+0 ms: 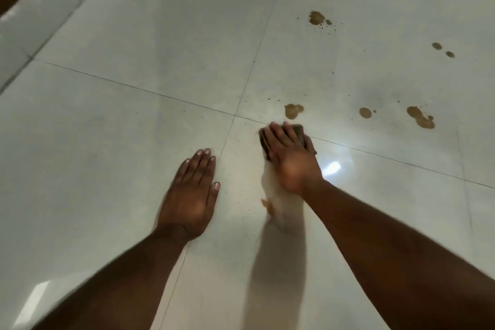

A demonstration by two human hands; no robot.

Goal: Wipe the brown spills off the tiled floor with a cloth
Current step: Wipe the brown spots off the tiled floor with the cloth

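Note:
My right hand (290, 154) presses flat on a pale cloth (277, 195) on the white tiled floor (134, 128). The cloth's front end under the fingers is stained dark brown, and its pale tail trails back beneath my wrist with a small brown mark. Just ahead of the fingers lies a brown spill (293, 110). More brown spills sit to the right (420, 117), (365, 112) and farther off (317, 17), (443, 50). My left hand (194, 190) rests flat on the floor to the left, fingers straight, holding nothing.
Dark grout lines cross just left of the cloth. Tiny brown specks are scattered round the spills. A raised pale ledge (34, 8) runs along the far left, with a dark brown surface beyond it. A light glare shines right of my right wrist.

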